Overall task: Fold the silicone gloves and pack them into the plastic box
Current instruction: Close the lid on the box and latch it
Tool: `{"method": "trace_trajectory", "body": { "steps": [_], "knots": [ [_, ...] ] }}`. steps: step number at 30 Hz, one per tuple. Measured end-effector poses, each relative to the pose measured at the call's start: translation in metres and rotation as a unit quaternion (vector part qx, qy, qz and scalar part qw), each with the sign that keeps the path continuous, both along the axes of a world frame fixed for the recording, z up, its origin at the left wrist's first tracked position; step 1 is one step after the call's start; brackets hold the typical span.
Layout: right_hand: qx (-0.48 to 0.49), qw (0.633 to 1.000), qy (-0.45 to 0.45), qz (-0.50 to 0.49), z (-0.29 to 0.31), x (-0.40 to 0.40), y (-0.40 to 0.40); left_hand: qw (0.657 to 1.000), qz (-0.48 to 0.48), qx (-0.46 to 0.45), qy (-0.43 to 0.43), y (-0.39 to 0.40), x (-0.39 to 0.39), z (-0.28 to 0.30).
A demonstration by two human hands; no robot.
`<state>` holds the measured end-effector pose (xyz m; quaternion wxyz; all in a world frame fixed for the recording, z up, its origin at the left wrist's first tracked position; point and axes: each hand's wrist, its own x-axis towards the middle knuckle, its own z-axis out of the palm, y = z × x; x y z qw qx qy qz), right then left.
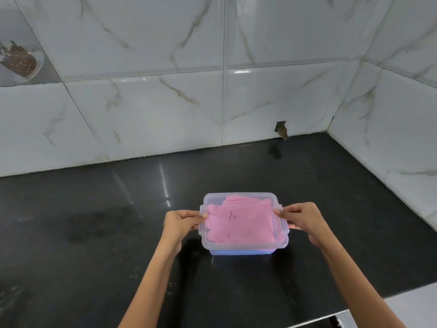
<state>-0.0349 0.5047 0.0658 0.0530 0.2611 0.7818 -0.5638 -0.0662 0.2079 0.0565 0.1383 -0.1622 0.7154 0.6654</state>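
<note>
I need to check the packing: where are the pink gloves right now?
In the head view, centre: the pink gloves lie inside the plastic box, under its clear lid.

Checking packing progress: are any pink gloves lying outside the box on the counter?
No, the pink gloves all sit inside the clear plastic box under its lid.

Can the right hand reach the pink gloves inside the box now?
Probably not directly. The clear lid covers the plastic box, with the pink gloves beneath it. The right hand and left hand hold the lid's sides; it must come off first.
</note>
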Motion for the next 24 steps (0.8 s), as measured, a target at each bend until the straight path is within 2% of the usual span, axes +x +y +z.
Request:
{"method": "trace_trajectory", "body": {
  "steps": [5,10,12,14,16,20,24],
  "knots": [
    [-0.04,0.999,0.003,-0.03,-0.003,0.004,-0.003,1.0,0.003,0.018,-0.014,0.001,0.001,-0.002],
    [-0.051,0.998,0.017,-0.039,-0.007,0.009,-0.007,0.993,-0.061,0.036,-0.094,-0.002,0.003,-0.007],
    [-0.055,0.997,0.02,-0.042,-0.007,0.009,-0.007,0.992,-0.071,0.035,-0.099,-0.002,0.003,-0.005],
    [-0.057,0.997,0.022,-0.044,-0.006,0.008,-0.007,0.997,-0.047,0.0,-0.063,-0.001,0.001,-0.002],
    [-0.061,0.997,0.023,-0.043,-0.005,0.009,-0.008,0.997,-0.015,-0.068,0.016,0.005,0.003,0.002],
    [-0.059,0.997,0.029,-0.048,-0.005,0.011,-0.01,0.95,-0.031,-0.273,0.151,0.028,0.018,0.003],
    [-0.053,0.997,0.034,-0.053,-0.004,0.011,-0.013,0.921,-0.016,-0.345,0.181,0.035,0.021,0.004]
  ]
}}
